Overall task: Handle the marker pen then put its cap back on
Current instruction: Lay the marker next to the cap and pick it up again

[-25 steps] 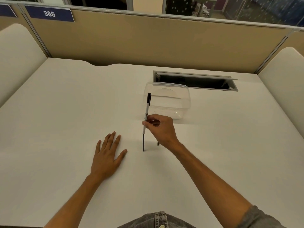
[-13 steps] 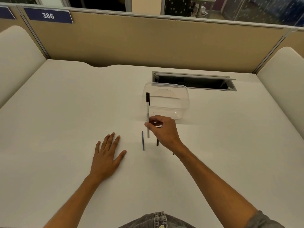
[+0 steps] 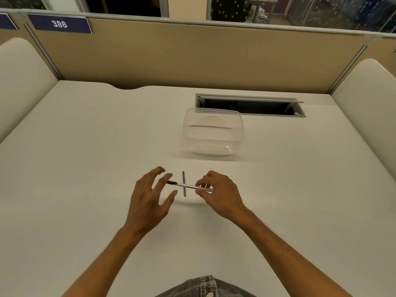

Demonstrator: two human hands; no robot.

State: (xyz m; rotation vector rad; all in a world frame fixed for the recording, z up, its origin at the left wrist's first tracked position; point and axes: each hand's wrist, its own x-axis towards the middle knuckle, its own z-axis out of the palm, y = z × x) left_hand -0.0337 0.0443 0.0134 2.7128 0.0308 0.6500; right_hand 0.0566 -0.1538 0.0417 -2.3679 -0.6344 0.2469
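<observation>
The work surface is a white rectangular desk (image 3: 85, 168), bounded at the rear by a tan fabric partition panel (image 3: 192, 56) carrying a dark blue number plate reading 386 (image 3: 59, 24). A rectangular cable opening with a grey metal frame (image 3: 250, 105) is set into the rear of the desk, and a clear plastic storage container (image 3: 213, 132) stands directly in front of it. Glazed office walls are visible beyond the partition. The right hand (image 3: 220, 195) pinches the white-barrelled marker pen with black cap (image 3: 188, 186) near its rear end, holding it roughly horizontal above the desk, capped end pointing left. The left hand (image 3: 150, 200) is spread with fingers relaxed, grasping nothing, its fingertips beside the capped end. A thin dark blue stick (image 3: 184, 183) lies on the desk beneath the pen, crossing it.
</observation>
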